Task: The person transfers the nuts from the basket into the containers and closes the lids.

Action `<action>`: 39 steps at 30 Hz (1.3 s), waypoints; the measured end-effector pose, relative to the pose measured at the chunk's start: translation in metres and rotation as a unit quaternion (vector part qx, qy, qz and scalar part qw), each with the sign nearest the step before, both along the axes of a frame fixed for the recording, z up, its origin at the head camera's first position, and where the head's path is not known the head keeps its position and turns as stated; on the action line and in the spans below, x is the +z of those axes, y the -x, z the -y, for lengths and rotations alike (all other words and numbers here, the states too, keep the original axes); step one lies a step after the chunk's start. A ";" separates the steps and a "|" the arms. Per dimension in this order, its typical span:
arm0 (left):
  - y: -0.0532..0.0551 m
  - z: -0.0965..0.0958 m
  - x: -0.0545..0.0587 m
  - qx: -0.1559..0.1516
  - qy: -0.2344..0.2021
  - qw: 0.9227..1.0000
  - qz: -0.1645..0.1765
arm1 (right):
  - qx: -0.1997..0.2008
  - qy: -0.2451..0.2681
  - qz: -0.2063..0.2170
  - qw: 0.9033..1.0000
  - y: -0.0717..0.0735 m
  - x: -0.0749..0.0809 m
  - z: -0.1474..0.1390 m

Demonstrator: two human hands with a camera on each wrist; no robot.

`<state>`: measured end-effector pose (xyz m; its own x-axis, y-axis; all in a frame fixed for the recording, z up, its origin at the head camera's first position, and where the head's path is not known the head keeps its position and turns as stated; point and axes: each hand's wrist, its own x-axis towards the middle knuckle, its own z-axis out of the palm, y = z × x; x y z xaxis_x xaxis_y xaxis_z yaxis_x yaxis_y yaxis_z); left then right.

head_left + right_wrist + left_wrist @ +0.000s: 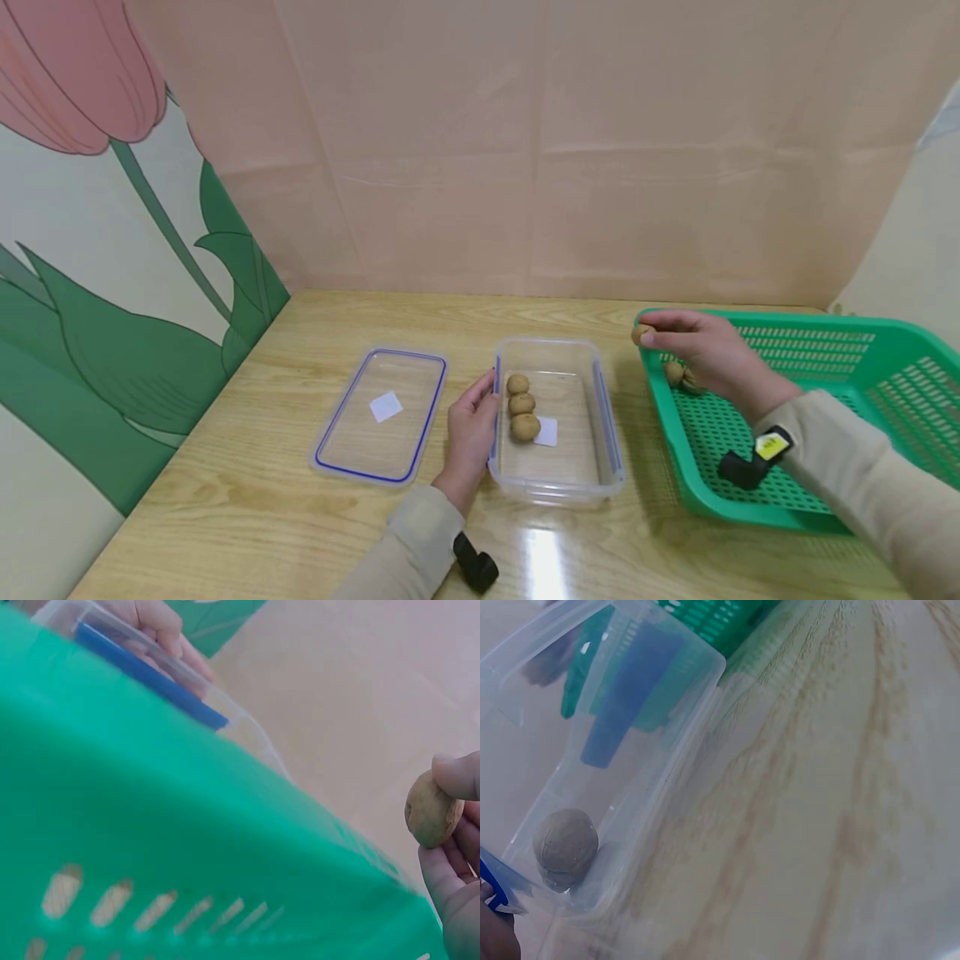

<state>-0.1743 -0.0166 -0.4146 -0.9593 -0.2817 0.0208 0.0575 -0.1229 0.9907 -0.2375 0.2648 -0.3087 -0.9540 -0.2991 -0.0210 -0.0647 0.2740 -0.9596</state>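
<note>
A clear plastic food container (pixel 558 479) stands lidless on the table, its blue clips hanging along the sides. Three walnuts (pixel 522 404) form a row inside, along its left wall; in the left wrist view the nearest walnut (pixel 565 838) hides most of the others. My left hand (pixel 470 429) holds the container at its left side, fingers along the outer wall. Between thumb and fingertips, my right hand (pixel 701 346) pinches another walnut (pixel 433 810) above the left rim of the green basket (pixel 678 462). More walnuts (pixel 674 372) lie in that basket, partly hidden under the hand.
The container's clear lid (pixel 345 442), with a blue seal, lies flat to the left. One white paper square (pixel 386 406) shows on the lid, another (pixel 547 432) at the container's floor. A pink-beige sheet (pixel 450 167) rises behind the wooden table (pixel 225 500).
</note>
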 end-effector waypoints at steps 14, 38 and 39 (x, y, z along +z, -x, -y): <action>0.000 0.000 0.003 -0.004 -0.004 1.000 0.007 | 0.022 0.083 0.016 0.996 -0.003 0.005 0.038; -0.001 -0.001 0.002 -0.006 -0.004 1.000 0.008 | 0.045 0.028 0.042 0.998 -0.002 -0.007 0.100; -0.001 -0.001 0.001 -0.006 -0.004 1.000 0.007 | 0.047 0.026 0.043 0.998 -0.002 -0.008 0.103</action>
